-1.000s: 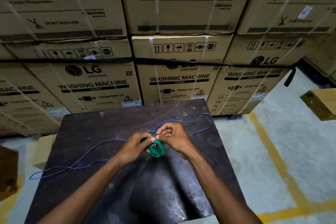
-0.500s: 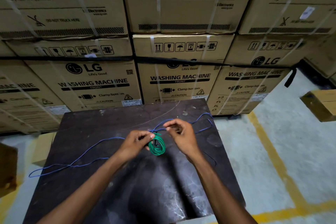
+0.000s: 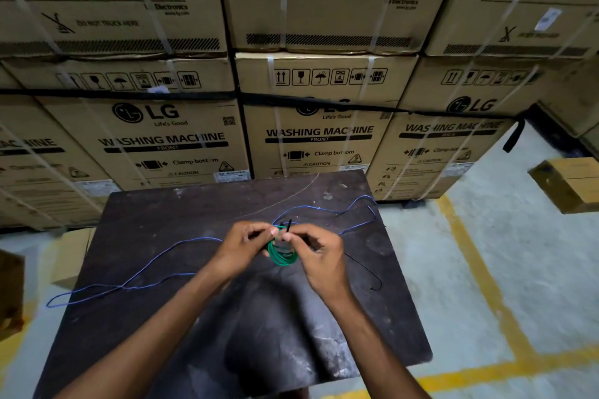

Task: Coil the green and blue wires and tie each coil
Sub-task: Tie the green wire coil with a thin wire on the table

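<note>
In the head view, your left hand (image 3: 241,244) and right hand (image 3: 316,251) met over the middle of the dark table (image 3: 181,214), fingers curled in, both pinching at the top of the green wire coil (image 3: 281,256). The coil hung between them, and your fingers covered its upper part, so only its lower loops showed. A short black tie (image 3: 288,226) stuck up from between your fingertips; how it ran round the coil was hidden, and whether both hands had hold of it I could not tell.

The blue wire (image 3: 136,278) lay loose and uncoiled on the table, running from the left edge, behind your hands, to a bend near the far right corner. The stretch under your hands was out of sight. A thin black strand (image 3: 369,272) lay on the table right of your right wrist, hard to make out against the dark top.

Behind the table stood stacked cardboard boxes (image 3: 321,136), their upper rows cut off by the frame.
</note>
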A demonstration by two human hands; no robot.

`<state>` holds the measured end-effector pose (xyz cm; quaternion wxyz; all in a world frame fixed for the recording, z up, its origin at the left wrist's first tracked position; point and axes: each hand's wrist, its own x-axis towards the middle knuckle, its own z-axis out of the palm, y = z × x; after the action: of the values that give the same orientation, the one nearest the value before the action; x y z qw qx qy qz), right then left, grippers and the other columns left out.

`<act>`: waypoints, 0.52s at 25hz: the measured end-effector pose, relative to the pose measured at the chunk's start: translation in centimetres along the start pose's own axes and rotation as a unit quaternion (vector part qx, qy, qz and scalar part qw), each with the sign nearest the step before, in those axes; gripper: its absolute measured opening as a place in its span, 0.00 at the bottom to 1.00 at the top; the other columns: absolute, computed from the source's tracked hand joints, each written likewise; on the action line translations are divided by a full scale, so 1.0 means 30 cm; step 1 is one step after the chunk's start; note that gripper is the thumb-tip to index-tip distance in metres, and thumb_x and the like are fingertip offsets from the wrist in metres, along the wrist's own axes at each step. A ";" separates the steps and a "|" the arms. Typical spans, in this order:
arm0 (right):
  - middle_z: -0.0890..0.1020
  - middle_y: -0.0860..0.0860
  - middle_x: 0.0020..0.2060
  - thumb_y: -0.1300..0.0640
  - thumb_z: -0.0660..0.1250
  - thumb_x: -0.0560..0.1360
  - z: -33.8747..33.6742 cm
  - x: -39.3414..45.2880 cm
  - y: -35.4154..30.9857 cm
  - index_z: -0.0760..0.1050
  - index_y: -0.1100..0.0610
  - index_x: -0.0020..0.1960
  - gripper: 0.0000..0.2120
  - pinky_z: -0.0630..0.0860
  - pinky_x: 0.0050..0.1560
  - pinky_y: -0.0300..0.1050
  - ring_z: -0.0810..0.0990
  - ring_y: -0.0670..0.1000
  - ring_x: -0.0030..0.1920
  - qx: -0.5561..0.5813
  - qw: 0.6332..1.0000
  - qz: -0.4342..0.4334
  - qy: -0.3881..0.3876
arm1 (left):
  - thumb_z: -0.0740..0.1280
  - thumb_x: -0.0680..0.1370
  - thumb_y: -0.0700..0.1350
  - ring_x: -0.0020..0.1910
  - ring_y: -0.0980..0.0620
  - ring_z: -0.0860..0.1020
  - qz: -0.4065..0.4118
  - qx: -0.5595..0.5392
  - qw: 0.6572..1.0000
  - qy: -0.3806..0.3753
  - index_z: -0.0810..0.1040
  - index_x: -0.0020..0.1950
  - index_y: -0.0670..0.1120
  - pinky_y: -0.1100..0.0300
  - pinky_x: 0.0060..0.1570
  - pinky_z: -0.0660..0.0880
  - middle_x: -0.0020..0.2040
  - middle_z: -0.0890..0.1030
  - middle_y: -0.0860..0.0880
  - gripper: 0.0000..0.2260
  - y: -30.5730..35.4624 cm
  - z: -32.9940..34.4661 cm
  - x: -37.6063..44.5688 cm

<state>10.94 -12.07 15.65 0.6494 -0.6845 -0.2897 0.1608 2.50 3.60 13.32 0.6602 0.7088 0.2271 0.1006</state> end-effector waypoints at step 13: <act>0.87 0.49 0.36 0.60 0.73 0.72 0.012 -0.006 -0.127 0.86 0.54 0.48 0.06 0.81 0.43 0.45 0.84 0.45 0.35 -0.231 0.972 0.012 0.046 | 0.69 0.76 0.54 0.40 0.56 0.79 0.040 0.008 0.999 0.024 0.86 0.51 0.41 0.63 0.38 0.78 0.42 0.85 0.44 0.17 0.014 -0.006 -0.026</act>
<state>9.88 -11.92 19.33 0.4846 -0.8260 -0.2803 0.0655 1.82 3.39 13.88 0.6442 0.7201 0.2150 0.1422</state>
